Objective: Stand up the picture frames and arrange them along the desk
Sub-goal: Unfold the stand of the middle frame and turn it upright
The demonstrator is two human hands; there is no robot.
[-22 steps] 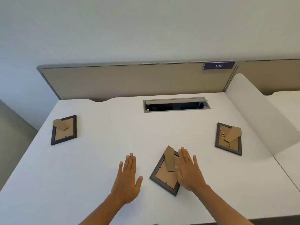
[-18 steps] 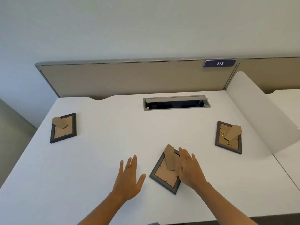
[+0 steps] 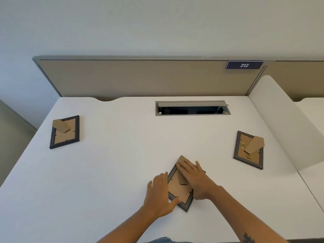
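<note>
Three dark picture frames lie face down on the white desk (image 3: 122, 163), brown backs and cardboard stands up. The middle frame (image 3: 178, 190) lies turned like a diamond near the front edge. My left hand (image 3: 158, 195) rests flat against its left side, fingers straight, thumb on the lower left border. My right hand (image 3: 196, 179) lies flat over the stand and the frame's right half, hiding that side. The left frame (image 3: 64, 132) sits at the far left and the right frame (image 3: 248, 156) at the far right, both untouched.
An open cable hatch (image 3: 192, 108) is set into the desk's back middle. A tan partition (image 3: 149, 78) with a "212" label (image 3: 244, 65) runs along the back. A white side divider (image 3: 280, 123) bounds the right edge, close to the right frame.
Both hands have closed in on the middle frame: the left slid right until it touches the frame's left edge, and the right moved further onto the stand.
</note>
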